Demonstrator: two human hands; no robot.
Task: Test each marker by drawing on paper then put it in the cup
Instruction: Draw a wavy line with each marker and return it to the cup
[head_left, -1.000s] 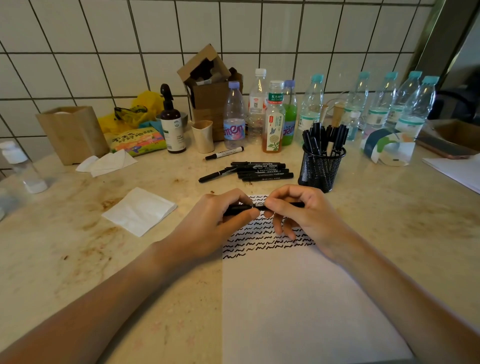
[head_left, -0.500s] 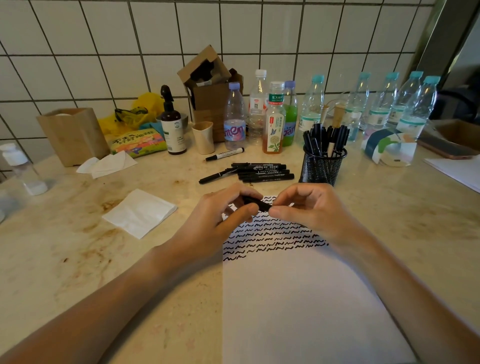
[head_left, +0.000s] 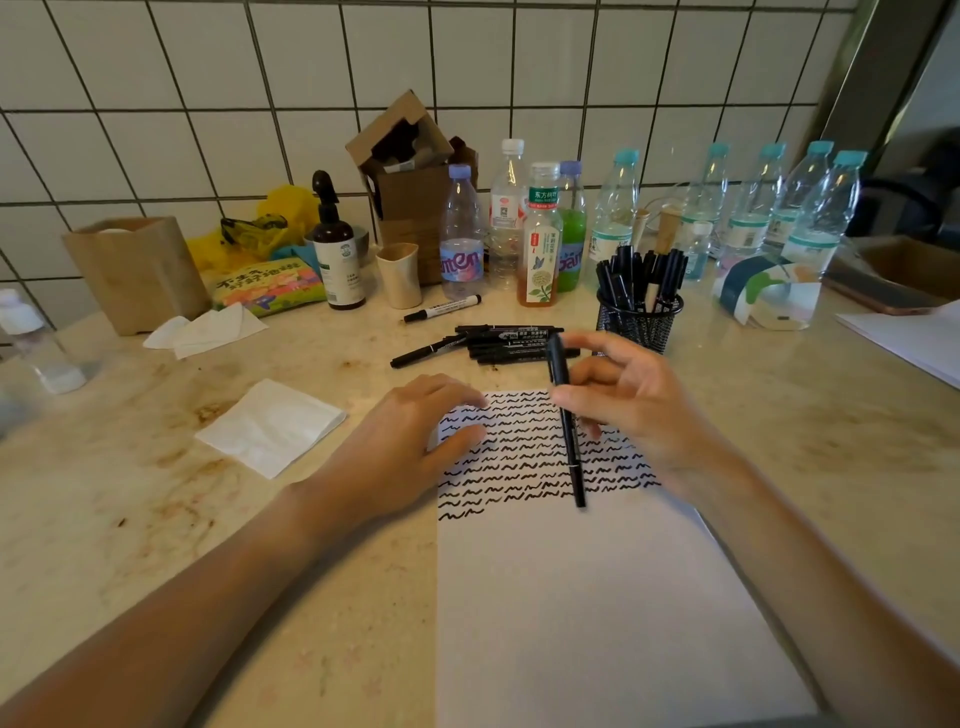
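The marker (head_left: 566, 421), gripped by both hands half a second ago, is now being pinched by the right hand (head_left: 631, 410) alone and has been swung nearly upright, its lower end being held over the scribbled rows on the paper (head_left: 597, 597). The left hand (head_left: 410, 447) has been withdrawn from the marker and is being rested on the paper's left edge, fingers loosely curled, nothing held. The mesh cup (head_left: 639, 325) of markers is being left beyond the paper on the counter (head_left: 156, 493), more loose markers (head_left: 511, 343) lying beside it.
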